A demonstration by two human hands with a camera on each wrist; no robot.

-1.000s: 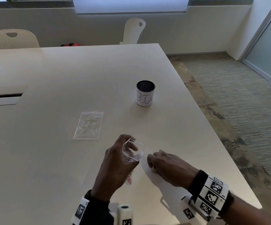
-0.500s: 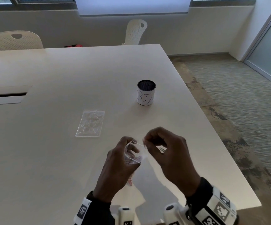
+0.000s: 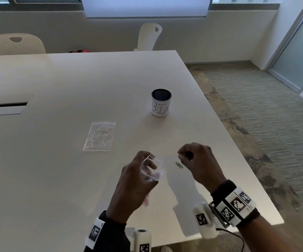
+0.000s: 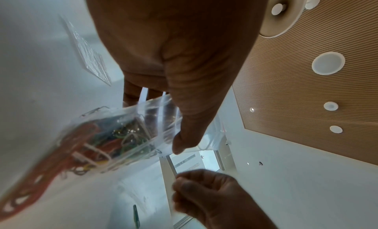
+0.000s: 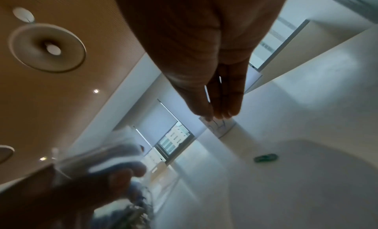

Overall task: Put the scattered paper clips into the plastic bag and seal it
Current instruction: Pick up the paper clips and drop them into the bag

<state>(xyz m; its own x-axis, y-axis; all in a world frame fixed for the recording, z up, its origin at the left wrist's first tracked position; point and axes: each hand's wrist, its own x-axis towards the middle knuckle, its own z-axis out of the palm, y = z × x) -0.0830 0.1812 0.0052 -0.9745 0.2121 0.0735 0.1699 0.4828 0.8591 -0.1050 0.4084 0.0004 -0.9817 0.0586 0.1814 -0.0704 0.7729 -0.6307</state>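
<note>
We see two hands above the near right part of a pale table (image 3: 59,179). The left hand (image 3: 132,186) grips a clear bag (image 3: 151,169) with its fingers curled round it, holding its mouth open upward; the left wrist view shows coloured clips (image 4: 106,140) (red, green, blue, yellow) heaped inside. The right hand (image 3: 198,164) hangs just right of the bag, apart from it, fingers curled; whether it pinches anything we cannot tell. One green clip (image 3: 179,164) lies on the table between the hands. Farther off stands a dark cup (image 3: 160,102) with a white label, and to the left of it, nearer us, a second bag (image 3: 99,136) lies flat.
</note>
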